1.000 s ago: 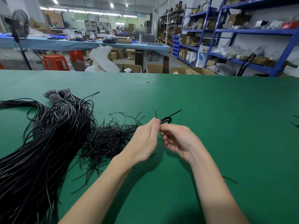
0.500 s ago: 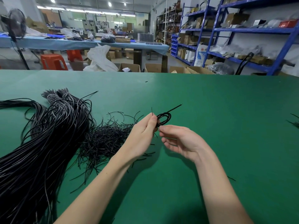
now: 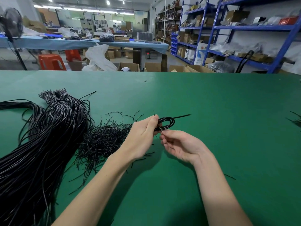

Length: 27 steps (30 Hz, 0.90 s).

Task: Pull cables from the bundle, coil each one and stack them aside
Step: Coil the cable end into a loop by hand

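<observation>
One black coil (image 3: 166, 123) of several small loops, a straight end pointing right, is held above the green table (image 3: 211, 111). It is pinched at its left side by the left hand (image 3: 143, 136), fingers curled round the loops. The right hand (image 3: 180, 145) is kept just below the coil, fingers loosely bent, fingertips at the strands; whether they are gripped cannot be told. One large bundle (image 3: 40, 136) and one heap of short cables (image 3: 104, 139) are seen at left.

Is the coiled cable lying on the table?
No, the left hand holds the coil up above the table.
</observation>
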{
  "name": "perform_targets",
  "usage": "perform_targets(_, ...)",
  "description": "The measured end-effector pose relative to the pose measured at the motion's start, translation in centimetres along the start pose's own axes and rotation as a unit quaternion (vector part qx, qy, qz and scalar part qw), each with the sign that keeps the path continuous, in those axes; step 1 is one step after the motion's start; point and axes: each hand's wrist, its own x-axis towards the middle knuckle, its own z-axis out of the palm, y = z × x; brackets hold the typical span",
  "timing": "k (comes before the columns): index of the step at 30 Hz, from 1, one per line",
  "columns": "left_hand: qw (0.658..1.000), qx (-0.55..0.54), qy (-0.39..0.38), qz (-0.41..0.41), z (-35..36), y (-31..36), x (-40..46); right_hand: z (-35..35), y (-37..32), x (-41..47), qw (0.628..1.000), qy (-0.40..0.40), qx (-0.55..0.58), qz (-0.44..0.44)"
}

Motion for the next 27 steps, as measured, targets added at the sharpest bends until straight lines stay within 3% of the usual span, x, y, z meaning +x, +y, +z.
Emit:
perform_targets(4,0.989,0.074,-0.13,0.004,-1.6,1.5,-0.2,-1.0,0.7,-0.1,0.986,-0.023,-0.121,-0.114)
perform_targets(8,0.968,0.135,-0.212,-0.022,-3.0,2.1,0.1,-1.6,0.4,0.2,0.962,-0.04,-0.182,-0.198)
perform_targets(14,0.935,0.157,-0.311,-0.063,-3.4,3.0,0.1,-2.6,-0.5,-0.2,0.942,-0.071,-0.284,-0.163)
perform_targets(20,0.915,0.075,-0.391,-0.062,-4.7,4.6,-0.4,-1.8,-2.2,-1.4,0.93,-0.155,-0.299,-0.149)
perform_targets(23,0.887,0.16,-0.43,-0.052,-5.4,4.9,-0.3,-1.3,-3.3,-1.4,0.899,-0.171,-0.38,-0.135)
perform_targets(27,0.824,0.336,-0.453,-0.058,-4.7,5.3,-0.4,-0.4,-4.1,-1.8,0.852,-0.175,-0.485,-0.094)
